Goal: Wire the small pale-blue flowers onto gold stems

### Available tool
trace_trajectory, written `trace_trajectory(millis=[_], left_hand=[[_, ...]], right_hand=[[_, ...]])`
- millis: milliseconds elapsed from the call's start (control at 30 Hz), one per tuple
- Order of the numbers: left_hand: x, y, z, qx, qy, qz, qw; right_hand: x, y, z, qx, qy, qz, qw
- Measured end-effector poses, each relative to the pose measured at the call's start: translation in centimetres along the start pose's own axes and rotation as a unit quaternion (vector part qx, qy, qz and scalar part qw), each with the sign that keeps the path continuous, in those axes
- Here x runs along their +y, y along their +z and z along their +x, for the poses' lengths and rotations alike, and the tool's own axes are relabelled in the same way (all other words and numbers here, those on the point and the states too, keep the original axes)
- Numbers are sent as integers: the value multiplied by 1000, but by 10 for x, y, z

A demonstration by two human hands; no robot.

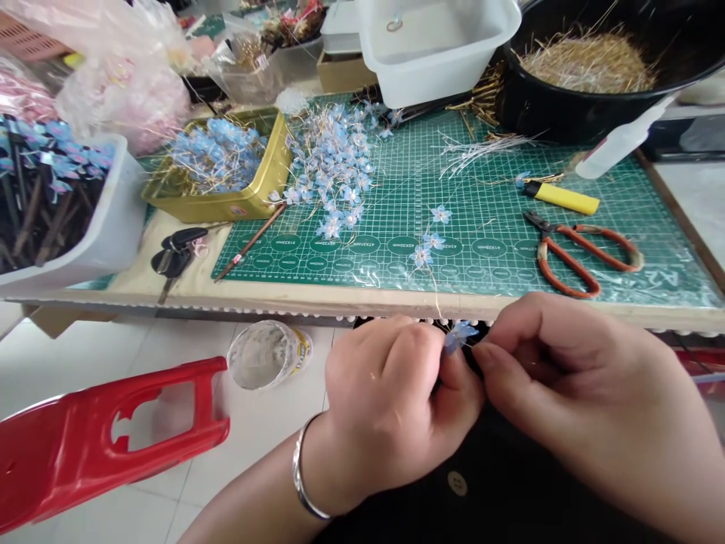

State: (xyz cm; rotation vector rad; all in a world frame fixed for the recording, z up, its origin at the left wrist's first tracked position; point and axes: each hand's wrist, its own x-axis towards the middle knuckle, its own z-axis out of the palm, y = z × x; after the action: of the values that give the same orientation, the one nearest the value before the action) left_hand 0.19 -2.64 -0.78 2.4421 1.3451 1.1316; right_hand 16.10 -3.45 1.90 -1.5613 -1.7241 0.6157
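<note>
A small blue wired flower (460, 335) is pinched in my left hand (396, 385), closed in front of the table edge. Thin wire runs up from the fist toward the mat. My right hand (572, 385) is closed close beside it, thumb and forefinger pressed together on what looks like a thin wire by the flower. Just beyond lie loose blue flowers (433, 241) on a green cutting mat (390, 264). A larger heap of blue wired flowers (340, 151) spreads farther back on the mat, next to a gold tin (226, 205) holding more of them.
Orange-handled pliers (572, 257), a yellow lighter (566, 198) and a white bottle (617, 143) lie or stand at the right. A white bin (436, 68) and a black basin (526, 106) are behind. Below left are a red stool (73, 453) and a tub (263, 355).
</note>
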Motion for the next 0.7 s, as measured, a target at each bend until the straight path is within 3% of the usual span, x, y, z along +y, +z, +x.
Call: trace_trajectory(millis=[267, 567, 700], left_hand=[[1, 2, -1, 9, 5, 5, 1000], [4, 3, -3, -11, 38, -13, 999], [2, 4, -2, 0, -2, -2, 1000]], right_hand=[[-1, 1, 3, -3, -28, -1, 1000], [2, 2, 2, -9, 20, 35, 999], [5, 0, 2, -44, 13, 50, 998]])
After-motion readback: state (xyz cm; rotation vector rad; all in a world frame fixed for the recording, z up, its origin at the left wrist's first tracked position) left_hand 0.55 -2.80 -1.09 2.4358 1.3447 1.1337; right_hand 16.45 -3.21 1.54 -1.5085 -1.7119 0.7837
